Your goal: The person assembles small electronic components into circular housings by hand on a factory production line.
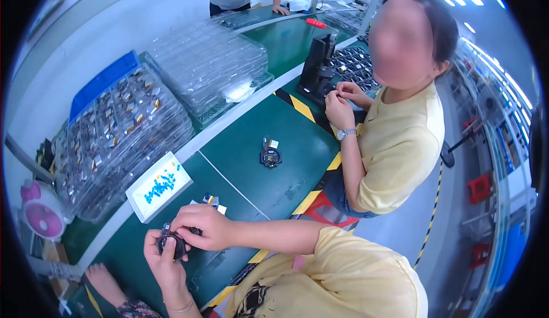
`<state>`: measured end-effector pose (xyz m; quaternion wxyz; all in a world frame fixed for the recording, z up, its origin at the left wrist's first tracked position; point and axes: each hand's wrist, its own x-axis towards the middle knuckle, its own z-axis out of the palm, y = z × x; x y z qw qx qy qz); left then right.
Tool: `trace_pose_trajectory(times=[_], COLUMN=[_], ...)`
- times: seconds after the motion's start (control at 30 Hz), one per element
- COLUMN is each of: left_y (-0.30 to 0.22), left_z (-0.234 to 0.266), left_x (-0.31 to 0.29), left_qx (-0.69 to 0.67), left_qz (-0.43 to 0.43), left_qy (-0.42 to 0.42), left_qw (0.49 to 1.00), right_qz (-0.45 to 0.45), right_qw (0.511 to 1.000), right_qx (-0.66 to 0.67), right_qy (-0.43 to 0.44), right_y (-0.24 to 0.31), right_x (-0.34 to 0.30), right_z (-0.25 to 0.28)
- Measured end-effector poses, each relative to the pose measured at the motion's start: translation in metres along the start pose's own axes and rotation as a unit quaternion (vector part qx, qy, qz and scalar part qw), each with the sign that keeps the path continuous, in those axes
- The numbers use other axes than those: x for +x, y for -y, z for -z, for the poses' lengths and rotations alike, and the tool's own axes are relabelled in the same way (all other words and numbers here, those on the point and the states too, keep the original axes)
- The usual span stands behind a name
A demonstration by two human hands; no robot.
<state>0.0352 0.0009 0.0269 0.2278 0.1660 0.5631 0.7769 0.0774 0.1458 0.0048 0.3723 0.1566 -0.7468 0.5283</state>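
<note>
In my left hand (163, 264) is a round black device casing (178, 248), its fingers wrapped about the rim and the thumb across the face. My right hand (209, 226) is closed, its fingertips pinched at the casing's upper edge. A small black piece (195, 232) shows under the right fingers; whether it belongs to the casing I cannot tell. Just beyond that hand lies a small electronic part (211, 200) with silver and white pieces. Farther off on the green bench (229, 146) sits another black round casing (270, 157), with a small white-and-silver part attached.
A white box (134, 195) holds small blue pieces. Behind it stand loaded clear trays (126, 141) and stacked clear trays (211, 61). A co-worker (400, 146) works by a black press (317, 66) at right. Another person's hand (106, 284) rests at lower left, near a pink-and-white fan (43, 215).
</note>
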Motion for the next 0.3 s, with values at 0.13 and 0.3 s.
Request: trace_pose_trajectory(times=[0.13,0.3], left_y=[0.005,0.007], left_z=[-0.003,0.001], left_x=[0.002,0.003], left_qx=[0.000,-0.015], left_qz=[0.020,0.068], left_qy=[-0.001,-0.014], left_qw=[1.000,0.997], right_qz=[-0.102,-0.075], right_qw=[0.995,0.997], right_qx=[0.017,-0.003], right_qy=[-0.003,0.028], right_y=[0.010,-0.011], right_x=[0.003,0.002], right_z=[0.006,0.003])
